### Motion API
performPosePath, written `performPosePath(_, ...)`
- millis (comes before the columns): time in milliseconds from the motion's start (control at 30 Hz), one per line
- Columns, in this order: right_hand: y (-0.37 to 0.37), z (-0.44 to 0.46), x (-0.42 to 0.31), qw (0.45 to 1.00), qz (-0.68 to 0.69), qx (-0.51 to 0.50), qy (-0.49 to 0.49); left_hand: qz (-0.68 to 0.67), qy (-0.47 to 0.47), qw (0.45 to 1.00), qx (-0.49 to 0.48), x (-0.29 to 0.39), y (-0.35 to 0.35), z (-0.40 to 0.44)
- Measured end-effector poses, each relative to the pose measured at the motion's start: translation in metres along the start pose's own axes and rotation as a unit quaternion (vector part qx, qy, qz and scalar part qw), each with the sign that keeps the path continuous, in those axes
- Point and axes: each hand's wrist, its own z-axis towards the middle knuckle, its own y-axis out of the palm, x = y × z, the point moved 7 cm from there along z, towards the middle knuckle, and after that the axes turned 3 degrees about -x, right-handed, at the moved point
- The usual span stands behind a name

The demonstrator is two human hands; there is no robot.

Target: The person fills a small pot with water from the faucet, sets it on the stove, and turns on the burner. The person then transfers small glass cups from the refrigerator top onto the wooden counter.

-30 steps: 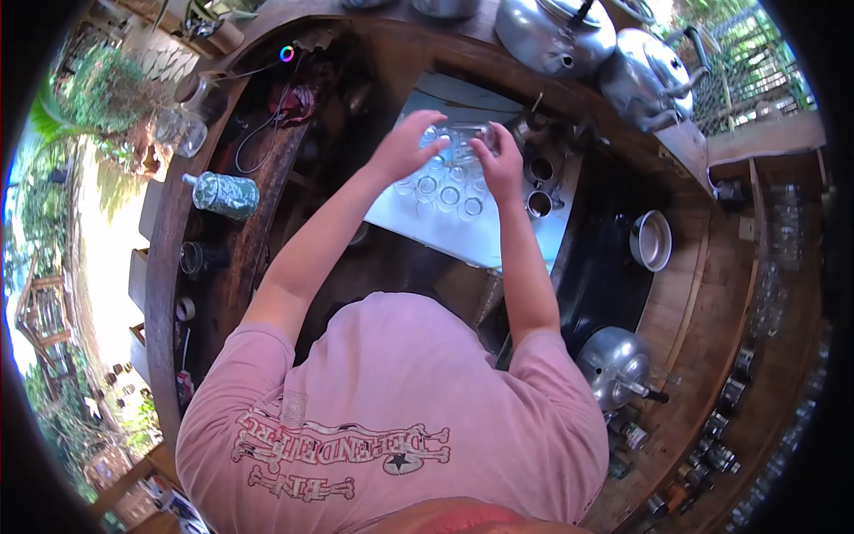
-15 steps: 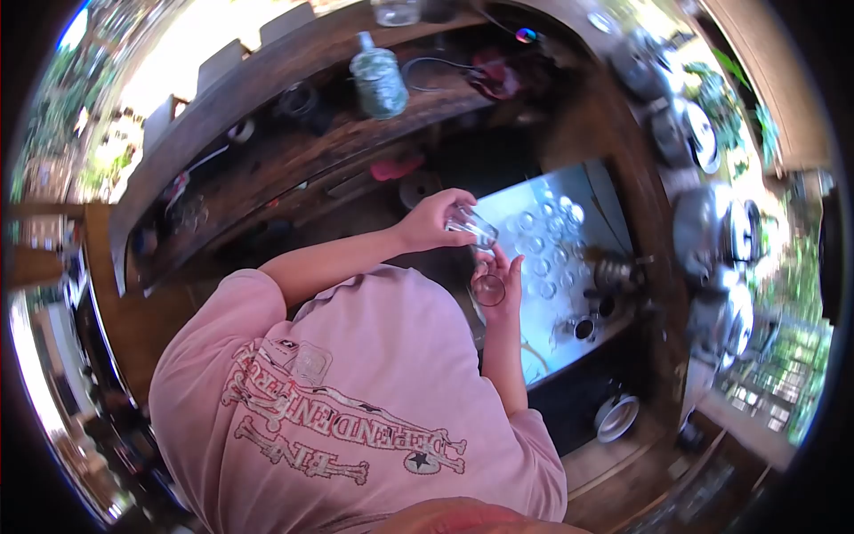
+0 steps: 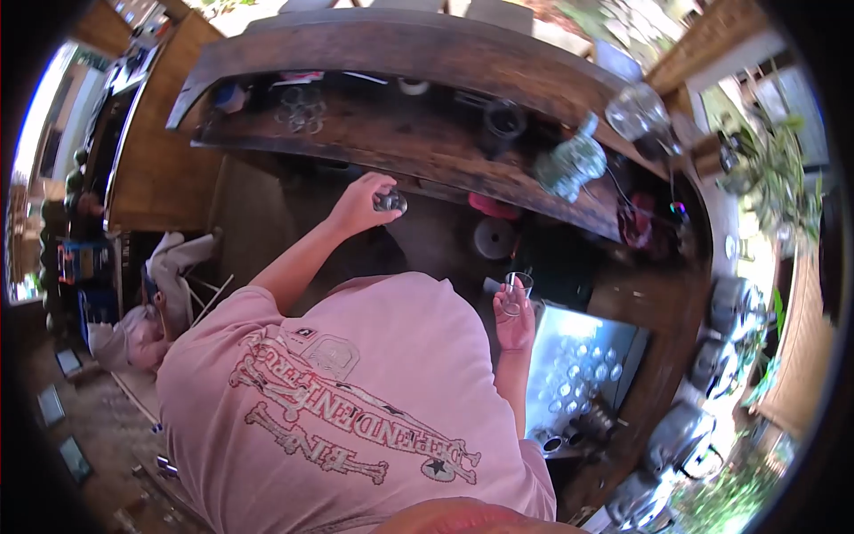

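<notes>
My left hand (image 3: 360, 206) is closed around a clear drinking glass (image 3: 390, 203), held over the dark floor in front of the wooden counter. In my right hand (image 3: 514, 326) is another clear glass (image 3: 512, 295), held mouth up with the fingers wrapped round it. Just below and to the right of that hand lies a bright, pale surface (image 3: 544, 354), which looks like a sink or tray. Several upturned clear glasses (image 3: 574, 378) stand on it, with dark metal cups (image 3: 553, 443) at its near edge.
A long wooden counter (image 3: 400, 125) curves across the front. On it stand a large pale green glass bottle (image 3: 574, 162), a glass jar (image 3: 637, 109) and several small glasses (image 3: 302, 109). Metal pots (image 3: 680, 433) line the right side. Another person (image 3: 147, 334) is at the left.
My body and view have turned left, towards the counter. My hands, close together over the glasses before, are now wide apart, the left one carrying its glass away to the left.
</notes>
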Motion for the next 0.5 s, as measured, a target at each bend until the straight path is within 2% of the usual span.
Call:
performPosePath(67, 0.020, 0.033, 0.015, 0.999, -0.038, -0.010, 0.025, 0.011, -0.004, 0.999, 0.041, -0.030, -0.043, 0.006)
performPosePath(133, 0.044, 0.070, 0.034, 0.995, -0.093, -0.003, 0.039, 0.129, 0.000, 0.987, 0.092, -0.048, -0.090, 0.016)
performPosePath(167, 0.055, 0.088, 0.043, 0.989, -0.143, 0.007, 0.045, 0.147, -0.015, 0.985, 0.090, -0.060, -0.108, 0.023)
performPosePath(300, 0.121, 0.165, 0.095, 0.989, -0.128, -0.007, 0.080, 0.231, 0.005, 0.971, 0.057, -0.107, -0.158, 0.060)
performPosePath(333, 0.128, 0.187, 0.111, 0.988, -0.132, -0.006, 0.084, 0.267, 0.050, 0.961, 0.050, -0.112, -0.165, 0.068)
performPosePath(367, 0.130, 0.212, 0.127, 0.980, -0.181, -0.014, 0.081, 0.300, 0.095, 0.948, 0.043, -0.115, -0.169, 0.075)
performPosePath(433, 0.141, 0.256, 0.153, 0.969, -0.232, -0.020, 0.084, 0.308, 0.105, 0.945, 0.022, -0.129, -0.177, 0.089)
performPosePath(500, 0.163, 0.299, 0.168, 0.908, -0.415, -0.034, 0.042, 0.323, 0.114, 0.940, -0.013, -0.138, -0.177, 0.099)
